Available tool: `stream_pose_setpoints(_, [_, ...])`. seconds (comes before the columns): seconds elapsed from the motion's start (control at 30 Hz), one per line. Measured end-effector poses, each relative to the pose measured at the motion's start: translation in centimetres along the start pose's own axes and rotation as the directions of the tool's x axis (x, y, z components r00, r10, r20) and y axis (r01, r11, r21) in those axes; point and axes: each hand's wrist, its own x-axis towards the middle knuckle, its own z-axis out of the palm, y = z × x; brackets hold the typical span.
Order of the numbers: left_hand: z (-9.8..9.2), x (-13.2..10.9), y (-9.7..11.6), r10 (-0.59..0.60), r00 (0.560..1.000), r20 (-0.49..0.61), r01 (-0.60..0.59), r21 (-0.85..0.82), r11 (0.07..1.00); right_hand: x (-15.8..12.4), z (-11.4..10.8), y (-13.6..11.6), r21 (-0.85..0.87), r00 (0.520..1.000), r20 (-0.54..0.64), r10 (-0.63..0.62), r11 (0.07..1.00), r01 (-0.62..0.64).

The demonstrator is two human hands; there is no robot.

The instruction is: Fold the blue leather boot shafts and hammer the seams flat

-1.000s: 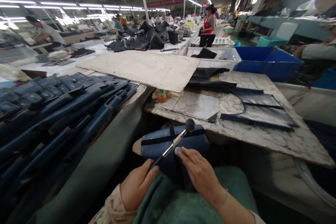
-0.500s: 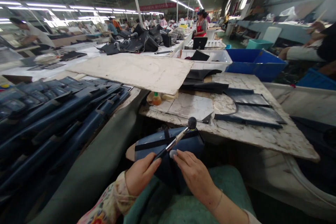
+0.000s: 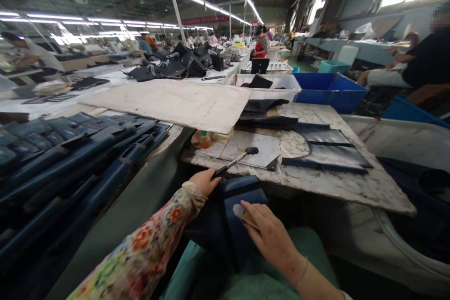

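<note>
My left hand (image 3: 207, 181) is closed round the black handle of a hammer (image 3: 234, 161), whose dark round head lies over the pale sheet at the near edge of the worktable. Below it, a dark blue leather piece (image 3: 239, 218) with black straps rests over my lap. My right hand (image 3: 269, 230) is at the right side of this piece, its fingers closed on a small tool (image 3: 250, 220) with a whitish end and a tan part. The fingers hide the rest of that tool.
Stacked blue leather pieces (image 3: 87, 150) cover the left. A marbled board (image 3: 337, 192) bears flat blue pieces (image 3: 330, 147) and a small orange bottle (image 3: 204, 140). White (image 3: 291, 94) and blue (image 3: 328, 96) bins stand behind. A person (image 3: 427, 56) sits far right.
My left hand has moved up and forward with the hammer, off the leather piece to the table edge. The leather piece has turned, and its tan end no longer shows. The view has shifted slightly.
</note>
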Motion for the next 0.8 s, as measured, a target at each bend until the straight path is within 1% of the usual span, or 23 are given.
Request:
stream_pose_setpoints(0.1, [0.6,4.3,-0.1,0.021,1.0,-0.016,-0.021,0.015,1.0,1.0,-1.0,2.6,0.017,0.989,-0.055,0.14,0.99,-0.139])
stream_pose_setpoints(0.2, [1.2,7.4,-0.2,0.06,0.997,-0.045,-0.059,0.006,0.998,2.3,-2.1,4.9,0.021,0.963,-0.109,0.245,0.969,-0.244])
stream_pose_setpoints(0.27, [1.3,8.4,-0.3,0.079,0.993,-0.084,-0.079,-0.005,0.997,3.1,-2.5,5.9,0.016,0.95,-0.091,0.298,0.955,-0.298])
stream_pose_setpoints(0.33, [1.1,8.0,-0.8,0.097,0.989,-0.113,-0.101,-0.026,0.995,3.7,-2.7,6.2,0.02,0.942,-0.034,0.334,0.942,-0.334])
stream_pose_setpoints(0.37, [0.9,7.3,-1.3,0.111,0.987,-0.116,-0.116,-0.04,0.992,3.9,-2.7,6.3,0.033,0.935,-0.002,0.354,0.935,-0.354])
stream_pose_setpoints(0.43, [0.7,4.6,-2.8,0.142,0.984,-0.108,-0.15,-0.072,0.986,4.3,-2.7,6.3,0.074,0.919,0.052,0.392,0.916,-0.395])
stream_pose_setpoints(0.5, [0.9,0.8,-5.1,0.147,0.983,-0.113,-0.158,-0.098,0.983,4.9,-2.7,6.4,0.113,0.902,0.095,0.421,0.896,-0.43])
stream_pose_setpoints(0.53, [1.2,-1.3,-6.5,0.121,0.983,-0.137,-0.137,-0.111,0.984,5.2,-2.6,6.4,0.125,0.897,0.111,0.428,0.889,-0.44])
stream_pose_setpoints(0.57, [1.8,-3.3,-7.8,0.046,0.979,-0.199,-0.081,-0.173,0.982,5.6,-2.5,6.5,0.133,0.894,0.126,0.431,0.885,-0.446])
stream_pose_setpoints(0.6, [2.5,-5.3,-9.1,-0.028,0.974,-0.226,-0.026,-0.231,0.973,6.1,-2.3,6.6,0.14,0.889,0.139,0.435,0.881,-0.453])
stream_pose_setpoints(0.67, [4.4,-8.4,-11.1,-0.167,0.957,-0.24,0.074,-0.353,0.933,7.0,-1.9,6.9,0.16,0.877,0.169,0.451,0.865,-0.476])
stream_pose_setpoints(0.7, [5.3,-9.5,-11.8,-0.215,0.943,-0.255,0.094,-0.413,0.906,7.4,-1.8,7.0,0.171,0.87,0.184,0.457,0.857,-0.486])
stream_pose_setpoints(0.73, [6.1,-10.2,-12.2,-0.279,0.918,-0.281,0.122,-0.469,0.875,7.8,-1.7,7.2,0.183,0.865,0.202,0.46,0.849,-0.495])
stream_pose_setpoints(0.8, [7.2,-10.9,-12.1,-0.371,0.891,-0.26,0.175,-0.558,0.812,8.2,-1.7,7.4,0.207,0.853,0.256,0.455,0.836,-0.508])
